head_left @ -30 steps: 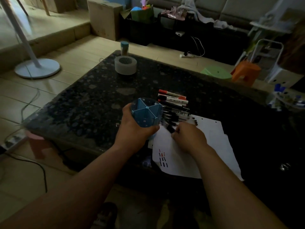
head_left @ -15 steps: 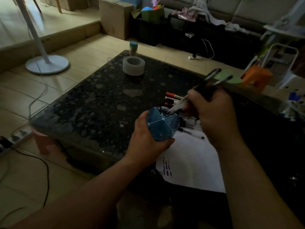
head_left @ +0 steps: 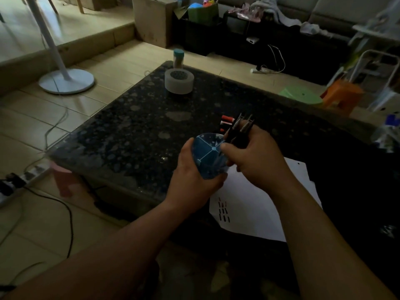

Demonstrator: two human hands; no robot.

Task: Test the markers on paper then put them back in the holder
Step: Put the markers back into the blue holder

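My left hand (head_left: 191,180) grips a blue divided marker holder (head_left: 207,154), tilted with its mouth toward me, above the near edge of the dark table (head_left: 134,135). My right hand (head_left: 257,161) holds a bundle of black markers (head_left: 239,128), their lower ends at the holder's right compartment. More markers with red caps (head_left: 227,120) lie on the table just behind, partly hidden by my hand. White paper (head_left: 255,204) with short test strokes lies under my right wrist.
A roll of tape (head_left: 179,81) and a small teal-capped jar (head_left: 178,58) stand at the table's far left. A fan base (head_left: 67,80) and cables are on the floor to the left. Green and orange stools (head_left: 344,96) stand at the far right.
My right hand picked up a bundle of markers from the table, raised it, and has now brought it down to the holder's mouth. My left hand keeps hold of the holder.
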